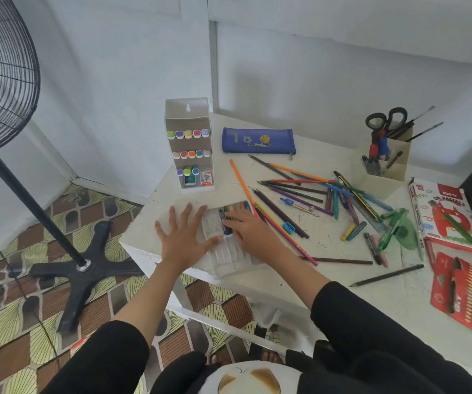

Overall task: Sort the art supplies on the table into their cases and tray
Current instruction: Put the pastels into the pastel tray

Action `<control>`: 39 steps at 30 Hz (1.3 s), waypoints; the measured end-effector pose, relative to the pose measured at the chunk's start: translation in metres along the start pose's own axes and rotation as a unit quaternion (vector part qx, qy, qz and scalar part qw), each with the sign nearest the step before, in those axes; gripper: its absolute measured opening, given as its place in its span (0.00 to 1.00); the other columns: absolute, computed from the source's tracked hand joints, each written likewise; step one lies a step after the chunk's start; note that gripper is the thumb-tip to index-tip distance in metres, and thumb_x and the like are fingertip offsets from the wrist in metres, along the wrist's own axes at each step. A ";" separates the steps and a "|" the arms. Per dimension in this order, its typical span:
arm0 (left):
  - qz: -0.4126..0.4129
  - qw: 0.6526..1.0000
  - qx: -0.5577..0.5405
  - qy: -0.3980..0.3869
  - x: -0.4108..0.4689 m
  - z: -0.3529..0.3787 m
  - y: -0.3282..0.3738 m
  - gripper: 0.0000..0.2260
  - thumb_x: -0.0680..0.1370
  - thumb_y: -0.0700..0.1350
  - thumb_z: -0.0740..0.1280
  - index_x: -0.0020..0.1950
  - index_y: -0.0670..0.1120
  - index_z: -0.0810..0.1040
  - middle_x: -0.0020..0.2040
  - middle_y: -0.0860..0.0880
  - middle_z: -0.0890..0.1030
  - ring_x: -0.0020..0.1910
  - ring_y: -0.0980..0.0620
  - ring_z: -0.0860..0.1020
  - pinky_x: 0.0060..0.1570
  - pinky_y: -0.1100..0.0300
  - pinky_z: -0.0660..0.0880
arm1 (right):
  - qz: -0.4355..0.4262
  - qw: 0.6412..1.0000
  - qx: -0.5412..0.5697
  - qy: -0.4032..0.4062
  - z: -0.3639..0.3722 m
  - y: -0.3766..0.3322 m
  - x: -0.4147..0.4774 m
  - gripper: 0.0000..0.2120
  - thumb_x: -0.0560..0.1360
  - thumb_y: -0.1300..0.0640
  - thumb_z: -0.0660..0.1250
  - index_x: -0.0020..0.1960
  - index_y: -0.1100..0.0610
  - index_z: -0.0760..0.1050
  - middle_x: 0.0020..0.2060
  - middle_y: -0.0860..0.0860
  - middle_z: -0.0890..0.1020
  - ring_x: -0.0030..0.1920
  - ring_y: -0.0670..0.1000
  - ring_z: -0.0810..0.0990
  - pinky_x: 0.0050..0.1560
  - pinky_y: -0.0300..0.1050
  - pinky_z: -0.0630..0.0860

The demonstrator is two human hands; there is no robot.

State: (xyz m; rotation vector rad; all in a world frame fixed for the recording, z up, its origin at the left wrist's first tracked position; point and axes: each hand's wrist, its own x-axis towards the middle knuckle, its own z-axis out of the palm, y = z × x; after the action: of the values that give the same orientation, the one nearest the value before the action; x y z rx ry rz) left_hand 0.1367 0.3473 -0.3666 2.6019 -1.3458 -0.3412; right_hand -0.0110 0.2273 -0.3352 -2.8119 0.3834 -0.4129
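The left hand (185, 237) lay flat on the bench (286, 282), fingers (172, 217) spread and released, thumb against the left edge of a clear tray (226, 260) near the front corner. The right hand (250, 231) rested on the tray, its fingers (233, 220) over the pastels (239, 207) lined up at the far end; I could not tell whether they grasped one. Loose pencils (294, 191) lay scattered just right of the tray. A marker case (190, 155) stood upright behind the left hand, with a blue pouch (258, 140) beside it. A pastel box (445, 217) and a red pencil box (467, 294) lay at the right edge, well apart from the tray. Scissors (387, 119) stood in a holder (382, 169) at the back.
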 end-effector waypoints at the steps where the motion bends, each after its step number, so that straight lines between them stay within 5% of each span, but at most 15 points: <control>1: -0.001 1.000 -0.001 0.001 0.000 -0.001 0.000 0.50 0.57 0.82 0.34 0.76 0.64 0.43 0.79 0.54 0.44 0.76 0.44 0.36 0.68 0.32 0.37 | 0.000 1.000 -0.002 0.000 0.001 0.000 0.000 0.13 0.72 0.67 0.67 0.56 0.64 0.79 0.56 0.60 0.80 0.58 0.60 0.78 0.61 0.53 0.72; 5: -0.002 1.000 0.006 0.000 -0.001 -0.002 0.000 0.51 0.55 0.82 0.31 0.76 0.63 0.42 0.79 0.54 0.43 0.76 0.44 0.36 0.68 0.32 0.38 | 0.001 1.000 -0.010 -0.028 0.011 0.004 0.004 0.14 0.75 0.58 0.64 0.56 0.63 0.79 0.58 0.59 0.79 0.61 0.60 0.76 0.65 0.53 0.69; 11: 0.000 1.000 0.000 0.004 -0.001 -0.002 0.000 0.51 0.56 0.82 0.31 0.76 0.63 0.43 0.79 0.54 0.44 0.76 0.44 0.36 0.68 0.32 0.38 | 0.036 0.996 -0.028 -0.075 0.013 0.003 0.003 0.21 0.82 0.52 0.54 0.69 0.62 0.68 0.74 0.57 0.61 0.76 0.56 0.53 0.73 0.46 0.44; 14: 0.000 1.000 0.010 0.001 -0.002 -0.001 0.000 0.50 0.56 0.82 0.31 0.76 0.63 0.41 0.79 0.54 0.44 0.76 0.44 0.36 0.68 0.32 0.38 | 0.052 0.994 -0.025 -0.096 0.014 -0.002 -0.002 0.28 0.80 0.45 0.47 0.72 0.62 0.63 0.75 0.57 0.57 0.76 0.55 0.49 0.75 0.49 0.43; 17: -0.005 1.000 0.018 -0.001 -0.001 -0.001 0.000 0.46 0.59 0.80 0.34 0.75 0.64 0.39 0.79 0.55 0.42 0.76 0.44 0.36 0.68 0.32 0.38 | 0.060 0.989 -0.049 -0.125 0.010 0.003 -0.003 0.24 0.82 0.47 0.49 0.74 0.56 0.60 0.77 0.55 0.51 0.77 0.54 0.44 0.76 0.53 0.44; 19: 0.000 1.000 0.014 0.005 -0.001 -0.001 0.000 0.44 0.62 0.79 0.37 0.76 0.63 0.39 0.78 0.56 0.43 0.76 0.46 0.36 0.68 0.32 0.38 | 0.060 0.990 -0.063 -0.113 0.004 0.010 -0.007 0.25 0.81 0.45 0.48 0.74 0.54 0.61 0.76 0.54 0.53 0.77 0.54 0.48 0.75 0.55 0.49; 22: 0.023 1.000 0.007 0.011 -0.002 0.000 0.000 0.42 0.65 0.77 0.38 0.76 0.61 0.39 0.78 0.60 0.44 0.77 0.52 0.38 0.67 0.30 0.38 | 0.115 0.993 0.012 0.013 -0.012 0.020 -0.023 0.20 0.80 0.51 0.53 0.65 0.59 0.73 0.66 0.57 0.73 0.66 0.58 0.70 0.65 0.55 0.68; 27: 0.022 1.000 -0.001 0.004 -0.003 -0.004 0.005 0.38 0.72 0.73 0.48 0.77 0.58 0.40 0.78 0.60 0.44 0.77 0.54 0.39 0.67 0.31 0.37 | 0.310 0.944 -0.004 0.114 -0.049 0.063 -0.072 0.09 0.76 0.62 0.65 0.53 0.61 0.81 0.50 0.55 0.82 0.55 0.56 0.76 0.56 0.50 0.71; 31: -0.004 0.999 -0.037 0.014 0.000 -0.005 0.015 0.36 0.76 0.65 0.58 0.78 0.56 0.46 0.78 0.57 0.49 0.77 0.52 0.41 0.67 0.30 0.38 | 0.449 0.882 -0.048 0.133 -0.076 0.101 -0.121 0.10 0.74 0.63 0.65 0.54 0.60 0.81 0.49 0.58 0.83 0.53 0.60 0.77 0.53 0.53 0.75; 39: -0.008 0.998 -0.038 0.050 0.000 -0.002 0.018 0.35 0.75 0.65 0.60 0.78 0.54 0.50 0.78 0.55 0.53 0.77 0.50 0.44 0.67 0.29 0.40 | 0.585 0.798 -0.130 0.072 -0.097 0.115 -0.165 0.15 0.76 0.49 0.66 0.57 0.57 0.79 0.58 0.60 0.73 0.61 0.62 0.69 0.58 0.59 0.69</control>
State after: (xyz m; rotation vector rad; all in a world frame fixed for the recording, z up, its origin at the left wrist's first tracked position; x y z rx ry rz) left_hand 0.1235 0.3374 -0.3603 2.5325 -1.2552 -0.2566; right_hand -0.2194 0.1475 -0.3206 -2.1378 2.1293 -0.2634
